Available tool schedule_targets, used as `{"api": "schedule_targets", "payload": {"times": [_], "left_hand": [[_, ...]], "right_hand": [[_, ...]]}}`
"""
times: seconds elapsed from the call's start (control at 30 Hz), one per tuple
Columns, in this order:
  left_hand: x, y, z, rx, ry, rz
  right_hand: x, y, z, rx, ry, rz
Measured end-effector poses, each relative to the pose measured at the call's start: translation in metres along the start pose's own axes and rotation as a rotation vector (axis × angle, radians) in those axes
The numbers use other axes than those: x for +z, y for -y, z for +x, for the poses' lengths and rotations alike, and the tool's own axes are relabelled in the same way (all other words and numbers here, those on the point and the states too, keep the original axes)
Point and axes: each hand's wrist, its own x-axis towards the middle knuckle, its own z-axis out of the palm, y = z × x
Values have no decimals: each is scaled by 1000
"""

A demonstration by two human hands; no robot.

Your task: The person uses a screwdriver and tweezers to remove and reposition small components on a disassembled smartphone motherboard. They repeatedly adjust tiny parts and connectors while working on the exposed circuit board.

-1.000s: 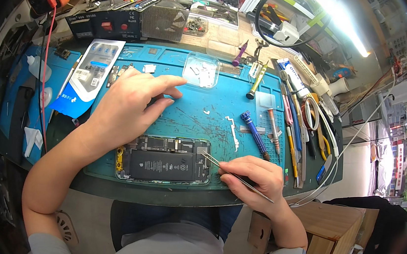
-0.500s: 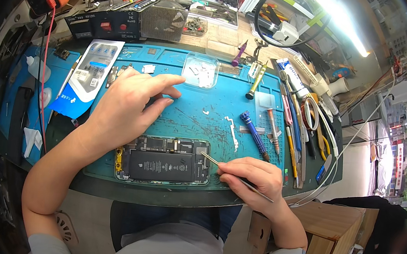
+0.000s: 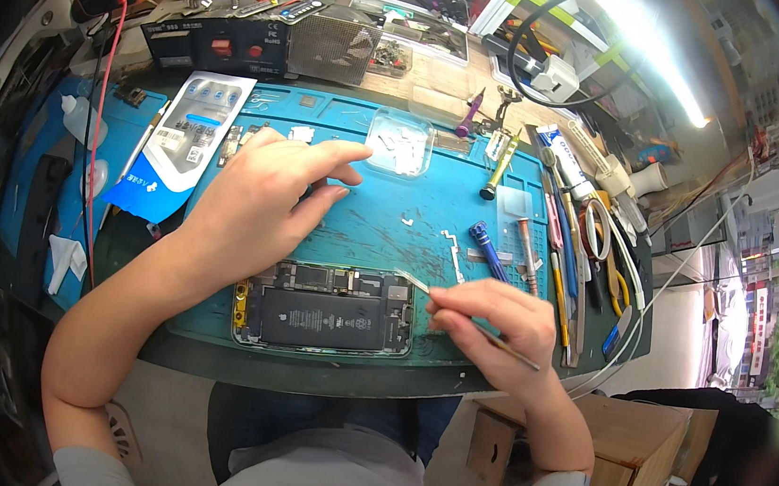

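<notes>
On the blue mat lies an opened phone (image 3: 249, 335), its black battery (image 3: 320, 319) and circuit boards exposed. My right hand (image 3: 502, 329) pinches slim metal tweezers (image 3: 417, 283), whose tip is at the phone's far right corner; whether it touches the frame I cannot tell. Above the mat, beyond the phone's left part, my left hand (image 3: 272, 183) hovers with its fingers apart and nothing in them. Just past its fingertips stands a clear plastic tray (image 3: 381, 159) with small pale parts. A thin white bracket-like strip (image 3: 453, 254) lies right of the phone.
Screwdrivers, including a blue one (image 3: 489, 250) and an olive one (image 3: 500, 167), lie on the right. Beyond them are several long tools and yellow-handled pliers (image 3: 623, 291). A blue-and-white package (image 3: 153, 190) sits at left, near a squeeze bottle (image 3: 79, 123). A black box (image 3: 221, 43) stands behind.
My right hand has moved the tweezers' tip outward from over the phone's inner right part to its far right corner. My left hand keeps its pose. The whole view has shifted slightly.
</notes>
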Motion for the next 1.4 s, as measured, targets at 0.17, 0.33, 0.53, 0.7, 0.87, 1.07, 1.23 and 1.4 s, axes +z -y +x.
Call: {"api": "schedule_targets", "payload": {"times": [0.17,0.33,0.53,0.7,0.87,1.07,1.23,1.4], "left_hand": [[1,1,0,-12,-9,-20],[1,0,-3,-29,4,-35],[6,-1,-3,86,33,4],[4,1,-4,61,48,23],[5,-2,-1,66,38,22],[4,-1,-2,27,46,36],[3,-2,-1,19,44,10],[3,-1,-1,31,36,15]], "right_hand": [[5,-15,51,9,-11,-16],[17,-22,68,123,5,73],[3,-18,58,97,-46,-16],[-13,-1,14,-16,-34,-22],[3,1,-33,51,-17,102],[7,-2,-28,83,-1,81],[9,-5,-28,46,-23,83],[7,-3,-28,58,-16,79]]}}
